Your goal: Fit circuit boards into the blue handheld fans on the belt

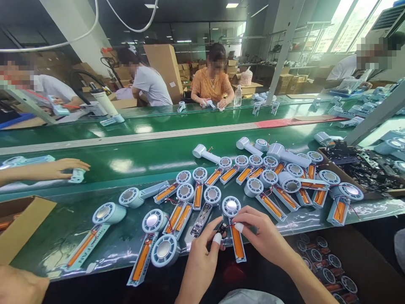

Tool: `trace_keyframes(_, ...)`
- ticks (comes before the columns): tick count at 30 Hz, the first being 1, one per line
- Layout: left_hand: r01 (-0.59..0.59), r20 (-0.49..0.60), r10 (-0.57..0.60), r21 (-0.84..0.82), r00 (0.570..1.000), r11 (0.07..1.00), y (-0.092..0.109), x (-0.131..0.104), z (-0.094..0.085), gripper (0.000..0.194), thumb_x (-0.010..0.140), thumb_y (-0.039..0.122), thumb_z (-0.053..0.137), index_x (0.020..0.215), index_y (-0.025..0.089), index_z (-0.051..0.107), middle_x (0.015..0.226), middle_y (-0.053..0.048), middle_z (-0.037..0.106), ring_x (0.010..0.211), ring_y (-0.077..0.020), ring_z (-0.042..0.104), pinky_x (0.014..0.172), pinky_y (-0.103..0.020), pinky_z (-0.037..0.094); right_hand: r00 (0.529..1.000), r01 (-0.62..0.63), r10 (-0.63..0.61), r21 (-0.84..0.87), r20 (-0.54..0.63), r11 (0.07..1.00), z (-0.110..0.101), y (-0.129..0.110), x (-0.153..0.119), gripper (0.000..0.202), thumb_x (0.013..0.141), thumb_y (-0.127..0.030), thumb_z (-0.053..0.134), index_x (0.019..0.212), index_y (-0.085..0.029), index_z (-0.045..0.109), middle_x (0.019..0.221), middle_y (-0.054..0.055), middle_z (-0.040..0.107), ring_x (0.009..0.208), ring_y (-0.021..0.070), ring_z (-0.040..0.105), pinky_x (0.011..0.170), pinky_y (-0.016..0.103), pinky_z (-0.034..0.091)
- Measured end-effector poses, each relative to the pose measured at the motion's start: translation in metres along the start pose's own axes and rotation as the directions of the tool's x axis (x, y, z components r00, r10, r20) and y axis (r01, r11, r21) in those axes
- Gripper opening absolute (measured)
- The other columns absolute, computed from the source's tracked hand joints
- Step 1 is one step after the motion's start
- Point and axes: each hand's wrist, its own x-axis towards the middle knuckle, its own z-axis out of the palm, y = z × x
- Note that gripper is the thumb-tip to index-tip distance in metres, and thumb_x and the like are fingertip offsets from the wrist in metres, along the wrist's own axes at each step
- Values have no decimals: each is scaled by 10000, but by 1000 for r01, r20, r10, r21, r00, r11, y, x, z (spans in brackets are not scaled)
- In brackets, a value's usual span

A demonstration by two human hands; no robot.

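Observation:
My left hand pinches a small black circuit board between thumb and fingers. Close beside it, my right hand has its thumb and forefinger closed on thin red wires near the board. White covers sit on some fingertips. Just beneath the hands lies a handheld fan, its round head toward the far side and its open handle showing an orange battery. Left of it, another fan's handle carries a dark circuit board.
Many light-blue fans cover the bench. At right stands a box of black circuit boards; at left, a cardboard box. A co-worker's hand holds a light-blue part. Another person's hand shows bottom left. More fans lie below right.

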Motion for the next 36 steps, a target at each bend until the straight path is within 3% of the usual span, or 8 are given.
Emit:
trace_keyframes(3,-60,-17,63,130,998,990,-1,-1,3,468,955,244,391,1366,199,609,912,-61,752,672,-179,698,754,-330,590,1000,-5,7,61,-21,998,7,0,5,162,974,-224,549,985,-238,711,1003,47,672,877,187,629,774,298,498)
trace_keyframes(7,-197,7,208,361,978,912,-7,-2,6,550,890,102,343,1305,251,673,1022,-89,750,925,-244,728,846,-393,583,995,-87,96,204,-38,975,18,3,10,108,941,-255,600,929,-220,701,907,22,681,808,175,603,741,282,485)
trace_keyframes(10,-236,62,234,468,970,852,-9,-3,5,612,879,62,314,1335,291,651,1012,-86,745,928,-261,732,800,-415,594,987,-141,153,222,-38,965,23,4,11,105,919,-272,624,884,-205,697,833,8,668,733,160,579,697,270,473)
trace_keyframes(16,-204,-72,241,335,968,920,-5,-2,2,521,906,135,384,1367,239,604,1242,-90,738,1153,-258,699,958,-404,571,997,-39,41,28,-69,999,22,-5,12,189,950,-201,541,945,-218,729,910,25,712,839,180,636,756,273,473)
trace_keyframes(22,-56,-195,91,182,977,982,2,-4,10,415,903,264,401,1244,157,613,1031,-126,795,754,-256,772,738,-421,628,998,-27,15,-194,-63,981,25,-9,9,233,926,-113,513,985,-208,718,954,45,679,819,183,637,720,279,465)
trace_keyframes(26,-95,-241,132,162,961,982,2,-5,13,343,908,282,413,1092,185,685,1038,-110,797,764,-242,783,701,-383,643,1000,-2,-2,-418,-10,909,25,-13,7,254,924,-70,487,984,-205,694,1000,57,670,867,210,652,723,297,457)
trace_keyframes(29,-182,-290,257,262,922,948,-3,-6,17,340,927,257,434,1101,183,717,1063,-97,801,895,-246,788,772,-372,651,1000,16,-24,-537,-8,844,26,-16,7,226,938,-81,494,951,-211,679,973,51,672,833,213,643,696,298,444)
trace_keyframes(36,-350,-327,559,517,762,781,-16,-8,31,355,945,131,437,1168,102,712,1118,-134,789,1003,-218,771,873,-289,621,992,60,-119,-713,-33,699,39,-22,7,210,891,-43,527,798,-196,635,858,64,656,757,226,602,664,316,432)
